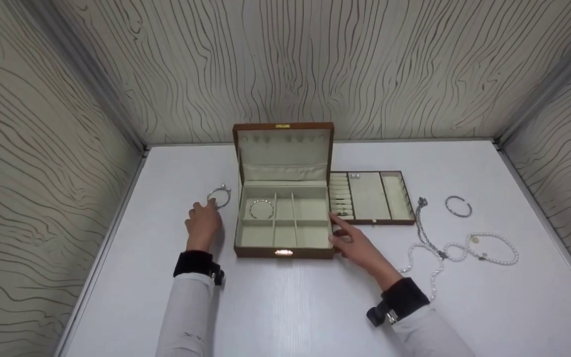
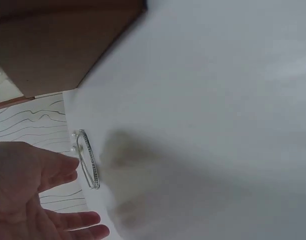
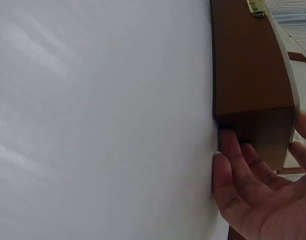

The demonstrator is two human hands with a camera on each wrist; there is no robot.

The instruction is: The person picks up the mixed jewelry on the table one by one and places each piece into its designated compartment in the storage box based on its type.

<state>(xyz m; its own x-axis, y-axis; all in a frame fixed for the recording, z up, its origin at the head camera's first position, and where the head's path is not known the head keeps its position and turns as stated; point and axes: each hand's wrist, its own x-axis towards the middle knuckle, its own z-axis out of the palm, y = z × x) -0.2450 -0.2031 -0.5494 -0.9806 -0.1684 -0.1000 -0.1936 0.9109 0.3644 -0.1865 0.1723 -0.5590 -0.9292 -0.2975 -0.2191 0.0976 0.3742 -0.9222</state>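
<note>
A brown jewelry box [image 1: 284,253] stands with its lid up, its pale inside split into several compartments. A beaded bracelet [image 1: 261,208] lies in the back left compartment. My right hand [image 1: 357,245] grips the box's right wall, fingertips at the rim in the head view; in the right wrist view other fingers [image 3: 233,155] bend against the outer side. Left of the box, my left hand [image 1: 202,221] reaches to a silver bangle with pearl ends [image 1: 228,198]. Its thumb [image 2: 68,162] comes right up to the bangle in the left wrist view, with the other fingers loosely extended.
A jewelry tray [image 1: 371,196] with ring slots and pearl earrings [image 1: 355,176] lies right of the box. Farther right are a silver cuff [image 1: 458,206], a silver chain [image 1: 428,240] and pearl strands [image 1: 493,234]. Wood-patterned walls [image 1: 290,64] border the white table [image 1: 285,307].
</note>
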